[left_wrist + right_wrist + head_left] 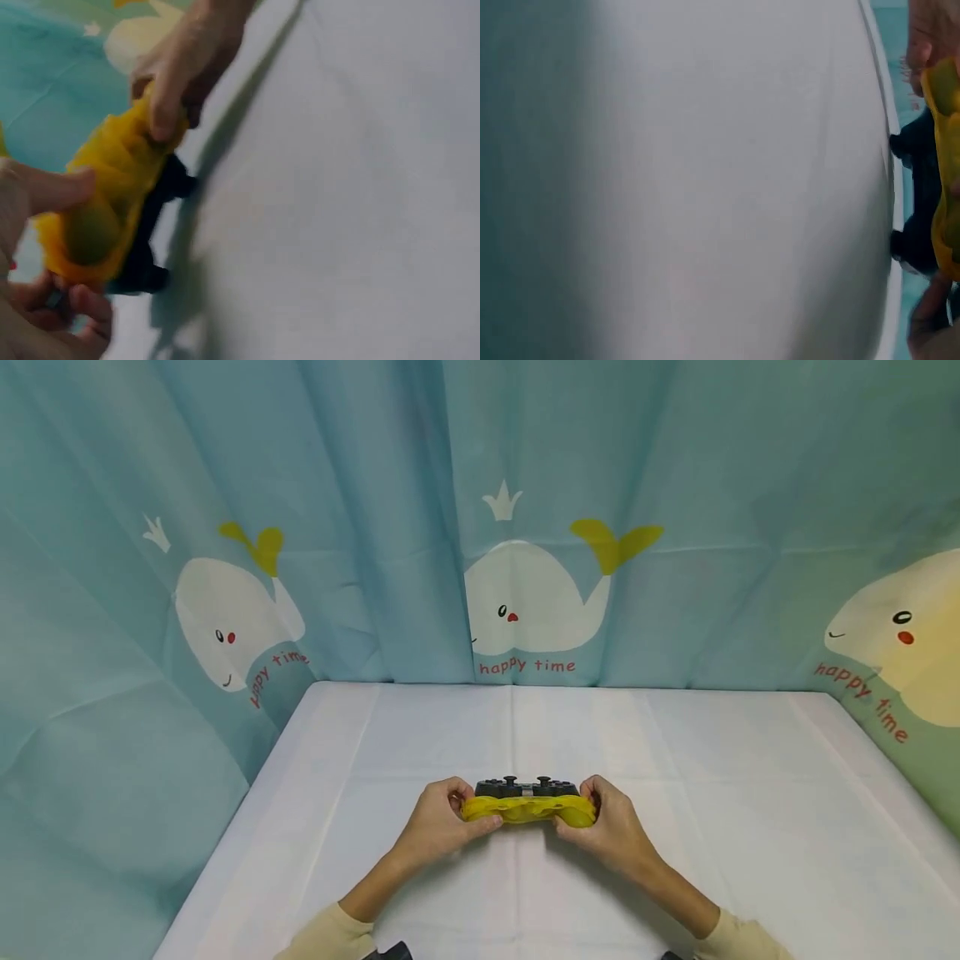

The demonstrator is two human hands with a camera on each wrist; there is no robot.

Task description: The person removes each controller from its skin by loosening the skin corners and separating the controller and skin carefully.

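A black game controller (pixel 525 788) with two thumbsticks is held above the white table, its sticks pointing up in the head view. A yellow, flexible-looking cover (pixel 525 810) lies along the controller's near side and around its grips. My left hand (pixel 442 817) pinches the cover's left end, with the thumb on the near face and the fingers behind. At the other end my right hand (pixel 611 822) grips in the same way. In the left wrist view the cover (pixel 112 180) looks wrinkled, with the dark controller (pixel 146 240) protruding from one side.
The white-covered table (pixel 712 793) stretches around both hands. A blue curtain (pixel 390 527) printed with whales hangs behind the table and along its sides. Shadows of the arms fall on the cloth.
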